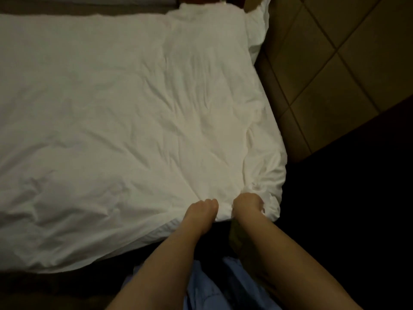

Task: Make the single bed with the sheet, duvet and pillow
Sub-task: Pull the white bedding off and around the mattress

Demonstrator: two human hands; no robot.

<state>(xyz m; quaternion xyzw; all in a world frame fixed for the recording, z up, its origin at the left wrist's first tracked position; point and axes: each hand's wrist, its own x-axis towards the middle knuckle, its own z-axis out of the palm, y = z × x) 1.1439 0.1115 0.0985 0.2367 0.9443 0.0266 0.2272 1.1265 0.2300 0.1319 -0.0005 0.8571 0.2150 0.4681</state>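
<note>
The white duvet spreads out ahead of my hands and far off to my left, covering the bed in soft creases; its near edge runs just under my wrists and its corner bunches up right at my right hand. Beyond my right hand, past the bed's side, lies a tiled floor, and nearer to me on that side everything falls into dark shadow. Below my forearms, close to my body, I see my pale blue clothing. My left hand has its fingers curled over the duvet's near edge, gripping the cloth. My right hand, just beside it, closes round the gathered folds at the corner. Sheet and pillow I cannot make out under the duvet.
</note>
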